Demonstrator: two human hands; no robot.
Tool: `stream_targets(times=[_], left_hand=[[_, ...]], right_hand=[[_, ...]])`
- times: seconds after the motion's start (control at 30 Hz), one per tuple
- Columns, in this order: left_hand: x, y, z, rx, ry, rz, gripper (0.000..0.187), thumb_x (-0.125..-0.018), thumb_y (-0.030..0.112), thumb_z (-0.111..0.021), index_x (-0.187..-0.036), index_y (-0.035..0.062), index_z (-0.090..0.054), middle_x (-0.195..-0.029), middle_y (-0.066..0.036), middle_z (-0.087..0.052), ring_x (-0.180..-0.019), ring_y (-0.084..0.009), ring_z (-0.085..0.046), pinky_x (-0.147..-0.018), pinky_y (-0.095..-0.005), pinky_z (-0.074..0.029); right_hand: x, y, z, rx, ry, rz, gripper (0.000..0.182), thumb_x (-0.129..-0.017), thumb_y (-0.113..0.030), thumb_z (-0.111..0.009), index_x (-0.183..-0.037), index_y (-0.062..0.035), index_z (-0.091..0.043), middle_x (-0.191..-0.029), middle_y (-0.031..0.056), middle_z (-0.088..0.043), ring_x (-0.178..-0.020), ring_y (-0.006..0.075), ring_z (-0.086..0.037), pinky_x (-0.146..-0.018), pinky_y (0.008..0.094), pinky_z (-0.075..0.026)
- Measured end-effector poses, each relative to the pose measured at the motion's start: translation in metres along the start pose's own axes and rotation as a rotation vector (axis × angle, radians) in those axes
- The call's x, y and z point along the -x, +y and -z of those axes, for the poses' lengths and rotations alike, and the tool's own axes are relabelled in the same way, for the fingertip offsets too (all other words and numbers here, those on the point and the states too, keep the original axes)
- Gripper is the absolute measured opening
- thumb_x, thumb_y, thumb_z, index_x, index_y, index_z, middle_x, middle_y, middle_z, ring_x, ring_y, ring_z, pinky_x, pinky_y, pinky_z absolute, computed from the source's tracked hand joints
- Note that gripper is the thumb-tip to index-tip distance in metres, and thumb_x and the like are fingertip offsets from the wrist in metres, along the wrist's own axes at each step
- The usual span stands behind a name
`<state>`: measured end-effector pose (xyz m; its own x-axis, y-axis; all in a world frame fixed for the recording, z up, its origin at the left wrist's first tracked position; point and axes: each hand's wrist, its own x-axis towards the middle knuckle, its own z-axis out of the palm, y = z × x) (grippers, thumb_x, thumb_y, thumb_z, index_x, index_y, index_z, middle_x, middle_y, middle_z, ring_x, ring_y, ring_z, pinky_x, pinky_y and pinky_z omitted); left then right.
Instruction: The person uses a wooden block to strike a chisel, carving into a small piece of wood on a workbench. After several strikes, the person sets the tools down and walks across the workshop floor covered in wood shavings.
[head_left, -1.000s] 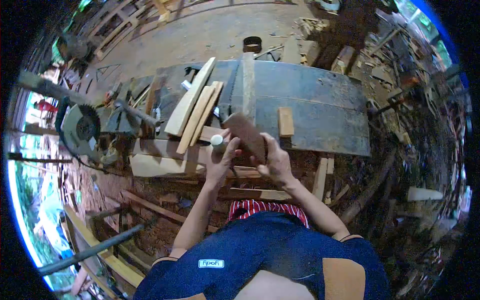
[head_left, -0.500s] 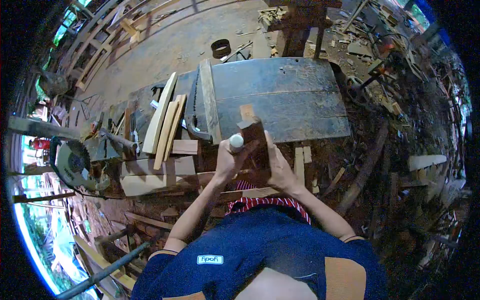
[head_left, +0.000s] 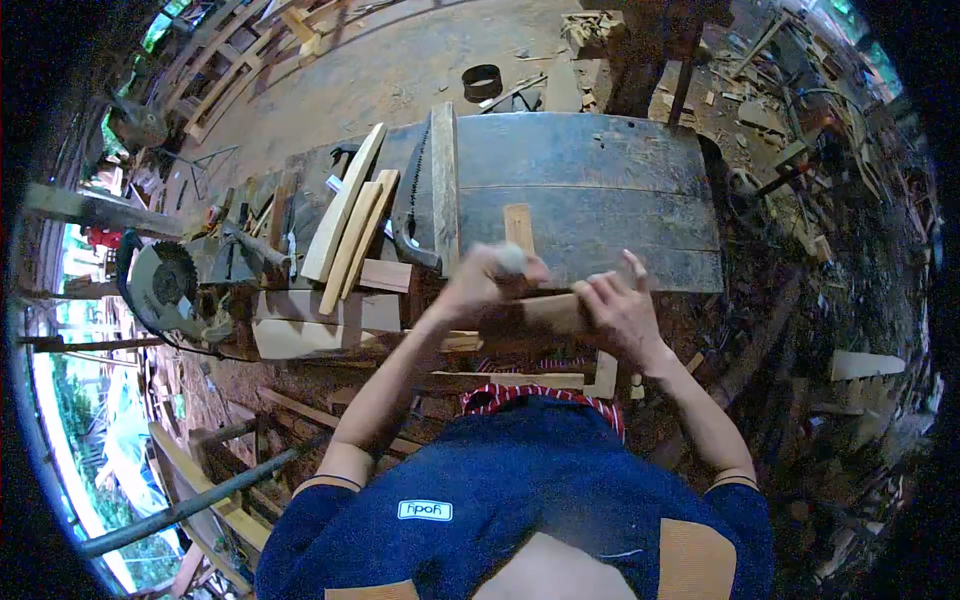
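My left hand [head_left: 472, 288], blurred by motion, is closed round an object with a pale round end [head_left: 511, 260]; the rest of that object is hidden or smeared. A brown wooden block [head_left: 552, 313] lies crosswise in front of my body, at the near edge of the dark workbench [head_left: 590, 160]. On the block's right end are the bent fingers of my right hand [head_left: 622, 312], with one finger raised. Just beyond my hands a small light wood piece [head_left: 519, 228] rests on the bench top.
Long pale wood strips [head_left: 345, 225], a curved-handled saw [head_left: 415, 200] and a grey board [head_left: 444, 190] lie on the bench's left part. A circular saw blade [head_left: 163, 283] stands far left. A toothed saw [head_left: 866, 366] is at the right, and a dark metal ring [head_left: 482, 82] sits beyond the bench.
The brown block has turned from pointing away to lying crosswise. My right hand has moved right to its end, one finger now raised. The bench appears farther right in the view.
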<state>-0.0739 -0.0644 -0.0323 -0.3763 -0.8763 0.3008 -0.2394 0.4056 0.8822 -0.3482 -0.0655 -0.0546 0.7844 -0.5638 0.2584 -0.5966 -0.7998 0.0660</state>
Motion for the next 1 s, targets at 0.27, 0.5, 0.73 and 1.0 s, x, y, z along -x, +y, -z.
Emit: stream_targets(times=[0.27,0.5,0.73,1.0], left_hand=[[-0.042,-0.042,0.048,0.647,0.818,0.203,0.031,-0.098,0.02,-0.061,-0.069,0.0132,-0.049,-0.058,0.003,-0.041,-0.055,-0.0099,-0.044,-0.076,-0.0344,-0.05],[-0.059,-0.077,0.033,0.796,0.724,0.077,0.034,-0.097,0.021,-0.06,-0.066,0.012,-0.049,-0.057,0.002,-0.044,-0.054,-0.0102,-0.045,-0.075,-0.034,-0.048],[-0.058,-0.079,0.021,0.638,0.944,0.24,0.032,-0.096,0.026,-0.065,-0.07,0.0107,-0.053,-0.061,0.0,-0.054,-0.052,-0.0086,-0.05,-0.054,-0.025,-0.044],[-0.056,-0.071,0.001,0.54,1.061,0.196,0.02,-0.095,0.023,-0.07,-0.088,0.0087,-0.058,-0.068,0.001,-0.057,-0.058,-0.0055,-0.053,-0.051,-0.0211,-0.041]], right_hand=[[0.072,-0.007,-0.085,-1.146,-0.098,-1.261,0.049,-0.088,-0.047,-0.07,-0.112,-0.006,-0.059,-0.08,0.0044,-0.064,-0.076,0.0154,-0.066,-0.071,0.0348,-0.055],[0.086,-0.043,-0.091,-1.512,0.3,-1.402,0.037,-0.095,-0.033,-0.068,-0.114,-0.0038,-0.055,-0.082,0.0024,-0.061,-0.064,0.0097,-0.061,-0.059,0.0259,-0.052],[0.088,-0.048,-0.108,-1.365,0.132,-1.411,0.04,-0.091,-0.036,-0.07,-0.106,-0.003,-0.054,-0.079,0.0033,-0.058,-0.06,0.0116,-0.059,-0.055,0.0277,-0.051],[0.073,-0.048,-0.119,-1.33,0.087,-1.317,0.049,-0.092,-0.046,-0.068,-0.113,-0.004,-0.053,-0.077,0.0018,-0.055,-0.059,0.0094,-0.057,-0.054,0.0268,-0.051]])
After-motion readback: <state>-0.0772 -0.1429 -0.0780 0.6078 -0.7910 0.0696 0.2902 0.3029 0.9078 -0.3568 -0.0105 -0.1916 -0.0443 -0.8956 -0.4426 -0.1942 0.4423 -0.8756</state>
